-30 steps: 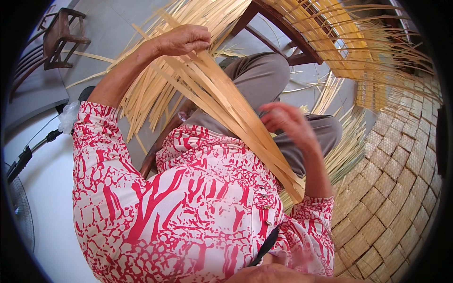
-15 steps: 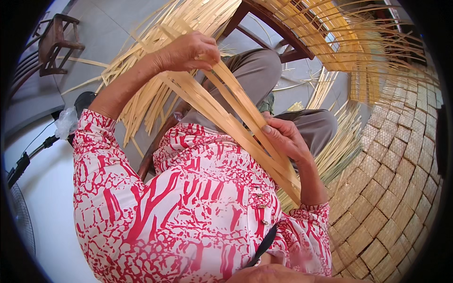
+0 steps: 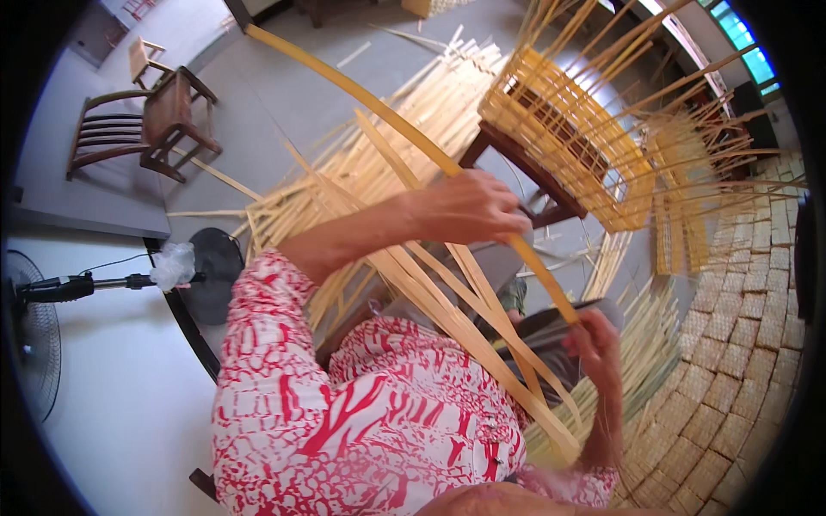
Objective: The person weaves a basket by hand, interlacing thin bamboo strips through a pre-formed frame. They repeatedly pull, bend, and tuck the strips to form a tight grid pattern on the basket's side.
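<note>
A long yellow bamboo strip (image 3: 344,82) runs from the upper left down through both my hands. My left hand (image 3: 473,209) is closed around it partway along, knuckles up. Near its lower right end, my right hand (image 3: 596,344) pinches the strip between thumb and fingers. Beneath my left forearm, several paler loose strips (image 3: 439,310) lie across my lap, reaching toward my right wrist. Neither hand seems to grip these.
A big pile of strips (image 3: 430,103) covers the floor ahead. A half-woven basket (image 3: 551,129) with upright stakes rests on a dark wooden stool (image 3: 525,185). Woven pieces (image 3: 714,370) are stacked at the right, beside greenish strips (image 3: 650,353). A chair (image 3: 172,112) and fan (image 3: 34,335) stand left.
Both hands held a bundle of strips before; now they hold one long strip stretched between them, and the others lie on my lap. The view has shifted, showing more floor ahead.
</note>
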A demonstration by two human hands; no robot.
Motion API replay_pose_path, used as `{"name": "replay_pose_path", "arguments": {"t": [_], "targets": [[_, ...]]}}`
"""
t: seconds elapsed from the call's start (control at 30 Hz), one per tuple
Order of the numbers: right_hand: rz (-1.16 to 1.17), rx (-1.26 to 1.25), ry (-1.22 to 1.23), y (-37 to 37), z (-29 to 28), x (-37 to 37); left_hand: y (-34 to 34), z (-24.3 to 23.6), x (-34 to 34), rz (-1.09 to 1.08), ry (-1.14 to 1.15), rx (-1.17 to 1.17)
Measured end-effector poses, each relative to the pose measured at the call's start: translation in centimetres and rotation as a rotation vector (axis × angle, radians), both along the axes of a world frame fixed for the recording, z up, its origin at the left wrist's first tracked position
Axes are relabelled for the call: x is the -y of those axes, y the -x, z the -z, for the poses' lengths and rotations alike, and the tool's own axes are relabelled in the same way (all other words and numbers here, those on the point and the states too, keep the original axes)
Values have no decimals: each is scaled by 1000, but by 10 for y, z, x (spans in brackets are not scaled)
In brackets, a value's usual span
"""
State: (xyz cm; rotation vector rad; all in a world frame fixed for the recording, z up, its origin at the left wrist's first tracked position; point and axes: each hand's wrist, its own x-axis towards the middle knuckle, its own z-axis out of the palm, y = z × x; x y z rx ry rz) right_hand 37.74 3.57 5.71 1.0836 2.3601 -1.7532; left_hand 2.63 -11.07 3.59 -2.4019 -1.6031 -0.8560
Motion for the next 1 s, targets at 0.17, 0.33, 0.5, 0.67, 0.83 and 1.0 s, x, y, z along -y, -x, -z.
{"name": "replay_pose_path", "arguments": {"t": [0.17,0.33,0.5,0.67,0.83,1.0], "targets": [[54,-84,-67,-65,14,-93,12,-16,-48,-79,-67,-46],[31,13,-21,-83,-4,-129,0,-13,-94,-101,-99,1],[-345,114,-63,47,-44,-106,-64,1,-109,-50,-56,92],[-330,82,-1057,23,-3,-140,-18,7,-104,-137,-185,300],[-293,71,-1083,48,11,-129,81,-10,-108,-546,-80,718],[-202,-124,-1210,89,38,-134,99,-40,-130,-417,23,835]]}}
